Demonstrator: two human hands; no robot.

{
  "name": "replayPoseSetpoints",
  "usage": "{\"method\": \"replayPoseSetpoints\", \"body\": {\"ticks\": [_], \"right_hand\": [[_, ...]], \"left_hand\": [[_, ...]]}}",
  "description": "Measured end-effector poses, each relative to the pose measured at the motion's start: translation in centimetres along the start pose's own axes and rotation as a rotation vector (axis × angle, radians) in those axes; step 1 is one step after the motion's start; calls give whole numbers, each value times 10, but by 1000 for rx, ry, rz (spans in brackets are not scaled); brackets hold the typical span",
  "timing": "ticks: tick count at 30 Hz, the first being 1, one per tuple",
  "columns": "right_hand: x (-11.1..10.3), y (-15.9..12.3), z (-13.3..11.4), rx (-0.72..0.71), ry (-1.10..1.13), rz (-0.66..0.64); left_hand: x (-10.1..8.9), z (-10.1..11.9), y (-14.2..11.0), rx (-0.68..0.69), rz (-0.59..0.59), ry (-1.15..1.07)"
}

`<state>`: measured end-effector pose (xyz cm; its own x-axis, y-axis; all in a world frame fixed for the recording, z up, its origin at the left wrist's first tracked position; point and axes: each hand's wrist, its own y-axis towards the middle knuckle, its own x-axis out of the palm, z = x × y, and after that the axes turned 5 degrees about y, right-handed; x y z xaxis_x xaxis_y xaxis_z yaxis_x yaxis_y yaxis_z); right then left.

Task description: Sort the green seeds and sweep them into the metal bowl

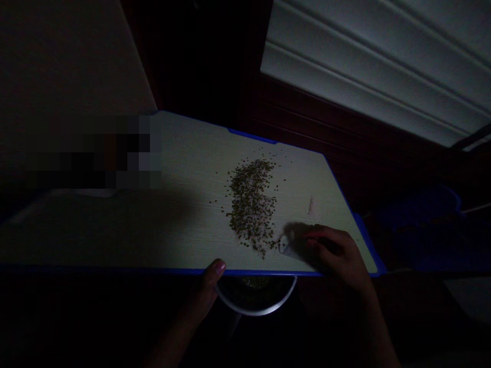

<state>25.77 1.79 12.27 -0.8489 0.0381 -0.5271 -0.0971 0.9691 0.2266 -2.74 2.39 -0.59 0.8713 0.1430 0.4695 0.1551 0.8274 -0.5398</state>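
A pile of small brownish seeds or grains (253, 204) lies spread on a pale table with a blue edge (153, 270). My right hand (337, 253) rests on the table at the pile's lower right, its fingers closed on a small pale card or scraper (288, 246) that touches the grains. My left hand (207, 291) holds a round metal bowl (256, 296) just under the table's front edge, with the thumb up against the edge. Some grains show inside the bowl.
The scene is very dark. A small pale mark or scrap (310, 205) lies on the table right of the pile. A white panelled surface (376, 66) stands behind at the upper right. A blurred patch covers the table's far left.
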Motion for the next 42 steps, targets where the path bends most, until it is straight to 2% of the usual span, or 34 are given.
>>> {"method": "replayPoseSetpoints", "body": {"ticks": [2, 4, 16, 24, 33, 42], "right_hand": [[0, 0, 3, 68, -14, 115], [0, 1, 5, 99, -10, 151], [1, 3, -2, 21, -6, -50], [3, 3, -4, -90, -20, -118], [5, 3, -1, -105, -68, -107], [3, 4, -6, -254, -36, -155]], "left_hand": [[1, 1, -1, 1, 15, -7], [2, 3, -1, 3, 5, 3], [0, 0, 3, 14, -19, 31], [-5, -3, 5, 25, -39, 42], [-3, -2, 3, 34, -54, 36], [-6, -4, 4, 33, -74, 60]]}}
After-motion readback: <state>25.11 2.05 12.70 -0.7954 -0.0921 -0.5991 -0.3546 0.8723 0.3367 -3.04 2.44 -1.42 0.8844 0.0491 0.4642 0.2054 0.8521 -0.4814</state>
